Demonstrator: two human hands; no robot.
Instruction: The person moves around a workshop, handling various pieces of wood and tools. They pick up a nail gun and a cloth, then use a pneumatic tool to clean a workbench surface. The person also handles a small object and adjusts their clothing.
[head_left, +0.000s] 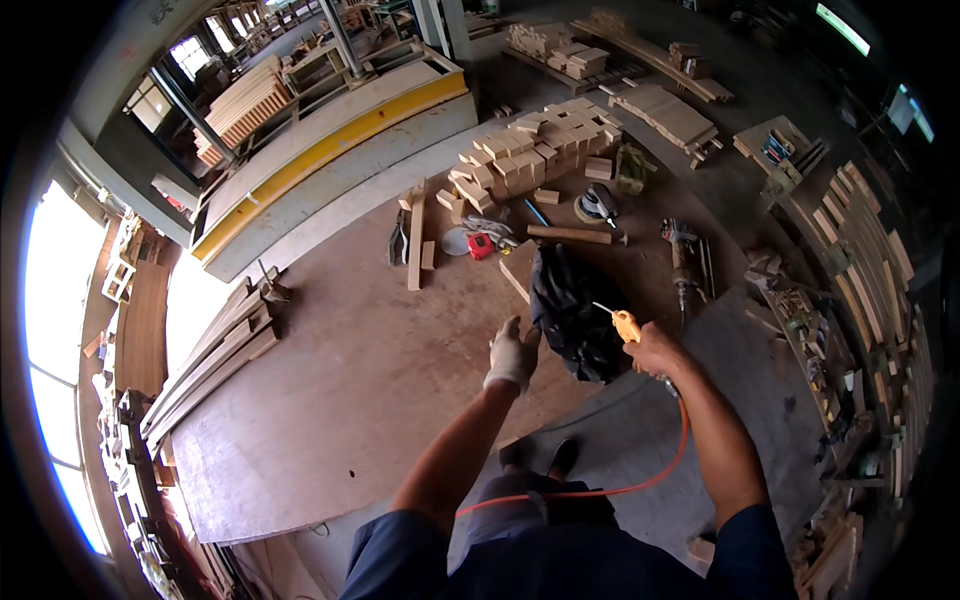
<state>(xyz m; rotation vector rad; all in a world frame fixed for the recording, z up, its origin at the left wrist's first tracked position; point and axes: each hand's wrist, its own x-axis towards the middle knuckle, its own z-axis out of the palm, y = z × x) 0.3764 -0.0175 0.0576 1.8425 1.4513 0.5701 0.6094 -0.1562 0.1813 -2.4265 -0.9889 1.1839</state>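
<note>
My right hand [656, 352] is closed around a yellow air blow gun [626, 325] with a thin nozzle pointing left, over a black cloth bundle [574, 312]. An orange hose [684, 440] loops from the gun down across my lap. In a white glove, my left hand [513, 357] hovers or rests at the left side of the bundle. Its fingers look stretched forward and apart, with nothing seen in them; whether they touch the cloth I cannot tell. Just behind the bundle, a wooden board [519, 268] lies partly hidden by it.
The brown tabletop [370, 390] carries stacked wooden blocks [540, 150], a sander [596, 203], a hammer [575, 234], a red tape measure [481, 246] and a power tool [684, 262]. Long boards [215, 350] lie at the left edge. Timber racks [860, 270] stand at the right.
</note>
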